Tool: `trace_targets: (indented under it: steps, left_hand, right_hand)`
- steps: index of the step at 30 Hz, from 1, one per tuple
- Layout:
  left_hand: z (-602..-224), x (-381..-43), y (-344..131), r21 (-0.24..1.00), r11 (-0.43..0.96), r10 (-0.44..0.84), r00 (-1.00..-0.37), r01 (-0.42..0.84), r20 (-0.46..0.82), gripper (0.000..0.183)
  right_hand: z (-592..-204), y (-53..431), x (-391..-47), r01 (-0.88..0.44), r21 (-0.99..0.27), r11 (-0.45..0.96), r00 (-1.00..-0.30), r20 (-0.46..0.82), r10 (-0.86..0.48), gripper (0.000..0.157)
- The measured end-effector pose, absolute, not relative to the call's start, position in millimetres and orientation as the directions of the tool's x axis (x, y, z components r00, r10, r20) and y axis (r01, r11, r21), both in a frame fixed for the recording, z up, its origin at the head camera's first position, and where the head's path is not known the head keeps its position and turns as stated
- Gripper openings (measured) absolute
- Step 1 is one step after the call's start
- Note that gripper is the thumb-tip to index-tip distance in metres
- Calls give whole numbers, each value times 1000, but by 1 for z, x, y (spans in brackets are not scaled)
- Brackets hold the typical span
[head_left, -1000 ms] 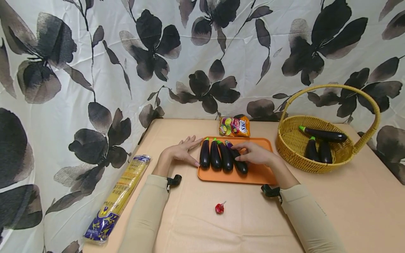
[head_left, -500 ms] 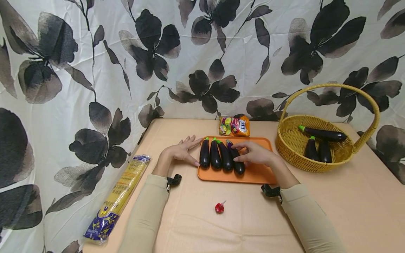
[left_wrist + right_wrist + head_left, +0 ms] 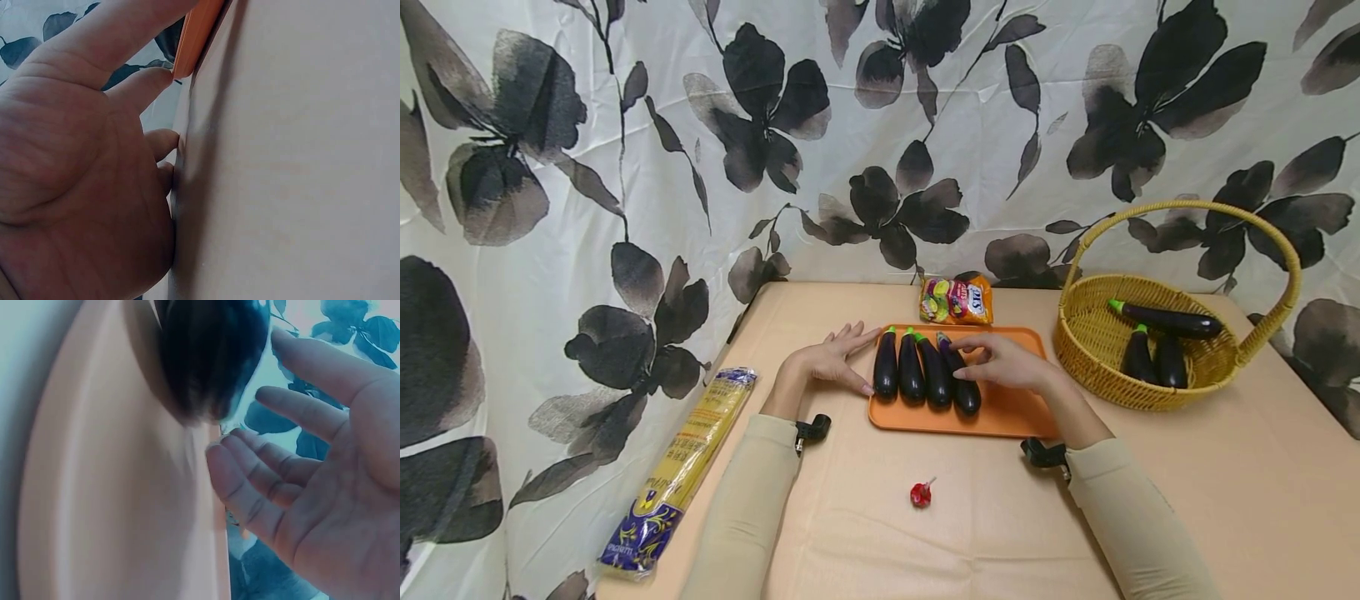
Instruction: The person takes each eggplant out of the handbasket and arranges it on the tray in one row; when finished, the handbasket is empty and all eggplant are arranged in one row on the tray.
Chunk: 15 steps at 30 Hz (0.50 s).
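The worktop [image 3: 1000, 517] runs out of sight below, carrying the sleeved forearms with it. On it, a wicker basket [image 3: 1075, 367] near the far right corner holds three eggplants [image 3: 1172, 320], partly overlapping. An orange tray [image 3: 1015, 408] lies toward the far edge, a spaghetti pack [image 3: 681, 475] along the left edge.

The left hand [image 3: 827, 360] is spread at the tray's left side, its grip apart, palm edge down on the worktop; one digit leaves the top of its wrist view. The right hand [image 3: 1006, 364] reaches over the tray, grip apart, fingers loosely bent beside the rightmost eggplant [image 3: 967, 396]; whether they touch is unclear, that eggplant being blurred and cut off in the right wrist view. Three more eggplants [image 3: 910, 375] stand close alongside. A snack bag [image 3: 957, 300] sits at the far edge, a small red item [image 3: 921, 495] before the tray.
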<state>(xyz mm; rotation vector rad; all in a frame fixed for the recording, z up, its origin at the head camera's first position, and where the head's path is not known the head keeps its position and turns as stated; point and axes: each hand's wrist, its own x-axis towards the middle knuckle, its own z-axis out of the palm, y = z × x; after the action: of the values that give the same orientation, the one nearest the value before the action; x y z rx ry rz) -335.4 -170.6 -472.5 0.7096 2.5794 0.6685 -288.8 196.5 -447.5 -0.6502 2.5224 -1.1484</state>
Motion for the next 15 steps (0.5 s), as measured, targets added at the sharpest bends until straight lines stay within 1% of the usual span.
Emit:
trace_targets:
  steps: [9, 11, 15]
  left_hand:
    - [-473, -337, -170, 528, 763, 553, -799, 374, -234, 124]
    - [-473, -337, -170, 530, 762, 553, -799, 372, -234, 124]
    - [-472, -336, -170, 533, 764, 550, -799, 364, -242, 125]
  right_hand:
    - [-425, 216, -283, -373, -708, 600, -889, 87, -450, 57]
    - [-420, 221, -282, -382, -701, 602, -891, 105, -443, 58]
    - [-410, 232, -279, -353, -716, 602, -908, 107, -405, 63]
